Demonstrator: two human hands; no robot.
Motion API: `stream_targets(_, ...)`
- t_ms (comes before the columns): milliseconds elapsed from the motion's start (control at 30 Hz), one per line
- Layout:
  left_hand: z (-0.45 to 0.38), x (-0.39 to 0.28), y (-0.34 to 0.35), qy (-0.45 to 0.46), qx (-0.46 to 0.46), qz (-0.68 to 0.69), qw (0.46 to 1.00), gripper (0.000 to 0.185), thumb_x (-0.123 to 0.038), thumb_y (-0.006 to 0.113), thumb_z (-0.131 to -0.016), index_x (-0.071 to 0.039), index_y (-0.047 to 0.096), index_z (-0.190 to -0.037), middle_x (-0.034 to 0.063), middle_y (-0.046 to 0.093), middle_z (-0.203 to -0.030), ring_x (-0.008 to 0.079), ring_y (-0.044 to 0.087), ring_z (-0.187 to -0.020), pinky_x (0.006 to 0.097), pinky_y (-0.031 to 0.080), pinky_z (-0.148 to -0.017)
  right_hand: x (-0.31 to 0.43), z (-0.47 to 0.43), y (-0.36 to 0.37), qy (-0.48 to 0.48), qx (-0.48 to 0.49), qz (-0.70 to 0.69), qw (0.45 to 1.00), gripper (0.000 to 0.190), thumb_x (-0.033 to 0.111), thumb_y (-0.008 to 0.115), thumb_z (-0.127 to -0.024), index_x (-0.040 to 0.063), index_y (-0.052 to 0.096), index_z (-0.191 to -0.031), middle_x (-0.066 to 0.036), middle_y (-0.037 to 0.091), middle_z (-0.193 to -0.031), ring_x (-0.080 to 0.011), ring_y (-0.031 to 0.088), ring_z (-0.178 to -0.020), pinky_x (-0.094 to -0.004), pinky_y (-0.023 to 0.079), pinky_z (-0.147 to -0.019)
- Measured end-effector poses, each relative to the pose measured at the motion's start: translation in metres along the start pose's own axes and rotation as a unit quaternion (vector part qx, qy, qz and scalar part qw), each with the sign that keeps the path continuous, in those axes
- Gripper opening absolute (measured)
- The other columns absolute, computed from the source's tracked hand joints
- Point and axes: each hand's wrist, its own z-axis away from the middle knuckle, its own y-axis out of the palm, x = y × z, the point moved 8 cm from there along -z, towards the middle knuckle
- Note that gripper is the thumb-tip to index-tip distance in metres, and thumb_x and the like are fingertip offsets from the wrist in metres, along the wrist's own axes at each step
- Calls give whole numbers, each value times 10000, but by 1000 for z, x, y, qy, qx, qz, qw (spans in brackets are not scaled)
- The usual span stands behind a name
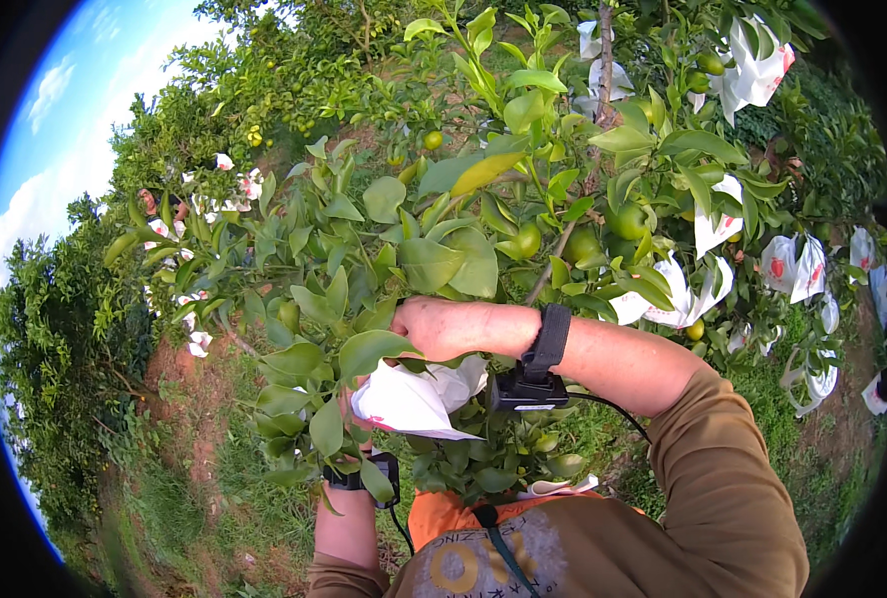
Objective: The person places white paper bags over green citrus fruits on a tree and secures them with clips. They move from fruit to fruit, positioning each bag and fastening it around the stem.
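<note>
A white fruit bag with red marks [406, 400] hangs among the leaves in front of my chest. My right hand [425, 325] reaches over it into the citrus branch, fingers bent and mostly behind leaves. Below and left of the bag, my left hand [350, 418] is raised at its edge, largely covered by foliage. What the fingers of either hand grip cannot be seen. Both wrists wear black straps with small devices and cables. Green citrus fruits [582, 245] hang on the branch just beyond my right forearm.
More white bags [671, 291] hang on branches at the right, others [750, 71] at the upper right. A person [148, 200] stands among trees at the far left. An orange pouch [443, 516] is at my waist. Grass and reddish soil [189, 433] lie below.
</note>
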Motion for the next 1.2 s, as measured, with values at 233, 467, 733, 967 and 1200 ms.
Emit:
stream_targets(233,24,-11,69,88,191,-79,974,235,-181,551,-948,-44,606,-1130,81,672,-970,174,652,-818,311,541,-707,0,10,-12,17,-63,-69,995,421,346,675,-790,-63,679,-888,-222,675,-845,-358,659,-791,-409,515,-734)
stream_targets(467,38,-18,100,103,105,-111,983,310,-166,574,-914,-31,600,-1192,90,658,-1082,181,639,-905,325,521,-799,-10,12,-9,51,-132,-96,985,335,279,720,-757,-39,691,-855,-198,672,-773,-297,657,-728,-388,510,-692)
stream_targets(733,68,-26,124,269,90,-229,931,337,-140,607,-867,-16,611,-1180,84,646,-1106,194,618,-978,322,496,-863,22,37,-23,46,-272,-182,944,208,180,643,-740,-2,697,-824,-188,657,-723,-311,653,-694,-384,506,-680)
stream_targets(967,43,-2,111,183,133,-162,961,313,-144,570,-930,-29,560,-1221,73,614,-1160,175,589,-1067,319,476,-914,74,38,3,48,-306,52,949,127,159,629,-707,36,659,-703,-173,651,-729,-348,656,-740,-434,520,-679)
stream_targets(1200,66,-5,111,314,0,-411,856,304,-175,538,-960,-31,523,-1228,58,585,-1162,158,563,-1063,306,463,-923,98,41,15,-51,-330,216,917,116,151,625,-667,41,659,-672,-156,640,-712,-333,649,-729,-411,514,-667)
